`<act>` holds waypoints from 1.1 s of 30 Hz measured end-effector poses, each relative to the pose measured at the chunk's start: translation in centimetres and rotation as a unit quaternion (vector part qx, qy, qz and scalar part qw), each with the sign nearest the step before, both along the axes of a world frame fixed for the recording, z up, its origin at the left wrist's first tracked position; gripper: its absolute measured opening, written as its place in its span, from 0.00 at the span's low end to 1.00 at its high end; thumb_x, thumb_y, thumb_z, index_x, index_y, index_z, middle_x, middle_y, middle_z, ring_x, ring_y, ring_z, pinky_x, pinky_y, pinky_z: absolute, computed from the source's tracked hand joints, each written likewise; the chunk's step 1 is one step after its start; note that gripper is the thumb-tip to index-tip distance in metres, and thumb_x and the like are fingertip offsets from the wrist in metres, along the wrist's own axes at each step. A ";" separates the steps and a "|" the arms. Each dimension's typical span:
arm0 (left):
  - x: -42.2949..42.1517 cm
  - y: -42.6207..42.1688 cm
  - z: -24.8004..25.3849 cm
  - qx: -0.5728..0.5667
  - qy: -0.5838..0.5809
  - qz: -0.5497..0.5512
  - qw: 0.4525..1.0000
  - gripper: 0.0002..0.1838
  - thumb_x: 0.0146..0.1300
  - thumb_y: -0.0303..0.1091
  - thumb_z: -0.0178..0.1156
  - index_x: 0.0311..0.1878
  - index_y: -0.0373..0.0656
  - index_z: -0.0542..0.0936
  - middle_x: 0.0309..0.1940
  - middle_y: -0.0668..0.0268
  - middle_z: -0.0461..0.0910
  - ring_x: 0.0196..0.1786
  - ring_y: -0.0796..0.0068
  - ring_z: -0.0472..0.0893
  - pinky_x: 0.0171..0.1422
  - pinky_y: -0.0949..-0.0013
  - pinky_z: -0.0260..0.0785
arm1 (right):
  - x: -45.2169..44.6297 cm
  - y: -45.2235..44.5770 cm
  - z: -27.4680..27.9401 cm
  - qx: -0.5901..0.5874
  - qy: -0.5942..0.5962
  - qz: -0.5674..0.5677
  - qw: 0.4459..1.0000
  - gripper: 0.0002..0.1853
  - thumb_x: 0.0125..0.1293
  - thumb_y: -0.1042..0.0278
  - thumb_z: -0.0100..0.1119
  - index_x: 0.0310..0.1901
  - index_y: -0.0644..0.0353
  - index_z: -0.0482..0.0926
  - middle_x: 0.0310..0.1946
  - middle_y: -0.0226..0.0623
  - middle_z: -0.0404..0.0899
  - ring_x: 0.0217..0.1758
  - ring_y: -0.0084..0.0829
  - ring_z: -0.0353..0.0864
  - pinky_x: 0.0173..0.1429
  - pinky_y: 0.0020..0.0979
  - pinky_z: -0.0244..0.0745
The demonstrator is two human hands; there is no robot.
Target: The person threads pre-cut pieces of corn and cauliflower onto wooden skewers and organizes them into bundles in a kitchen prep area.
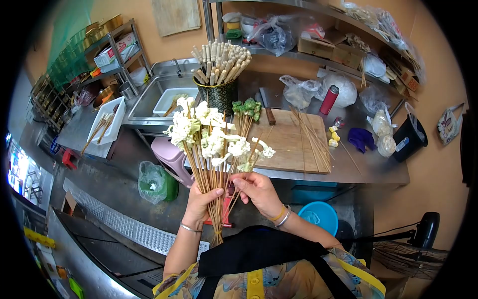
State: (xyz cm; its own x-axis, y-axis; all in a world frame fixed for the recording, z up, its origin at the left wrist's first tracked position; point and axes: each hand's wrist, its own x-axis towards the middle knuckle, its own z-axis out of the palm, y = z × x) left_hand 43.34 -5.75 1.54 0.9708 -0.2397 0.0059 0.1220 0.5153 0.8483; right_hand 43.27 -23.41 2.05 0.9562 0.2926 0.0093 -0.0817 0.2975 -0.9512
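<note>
Cauliflower skewers; bucket of sticks

Bright, fairly even light falls on the person's bare fingers and the knobbly white cauliflower florets just above them, which look almost washed out. Far left of the fingers, a bluish-white bright opening glares. Below-left, the dark grey floor is dimmer. Fisheye distortion bends the outer scene into black corners.
</note>
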 end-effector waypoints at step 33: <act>-1.0 -0.5 0.6 0.000 0.013 0.047 0.999 0.22 0.49 0.26 0.66 0.48 0.34 0.71 0.35 0.63 0.78 0.34 0.73 0.81 0.40 0.70 0.78 | -0.8 -1.8 0.6 0.022 -0.056 0.077 0.995 0.19 0.72 0.61 0.44 0.59 0.62 0.69 0.27 0.22 0.70 0.28 0.12 0.65 0.34 0.14 0.64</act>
State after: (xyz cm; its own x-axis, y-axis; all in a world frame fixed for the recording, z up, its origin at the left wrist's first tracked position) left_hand 42.29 -6.30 2.18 0.9888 -0.1478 -0.0189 0.0948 0.5263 0.8450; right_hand 42.44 -25.23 2.68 0.8922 0.4326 0.1298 -0.0233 0.3311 -0.9433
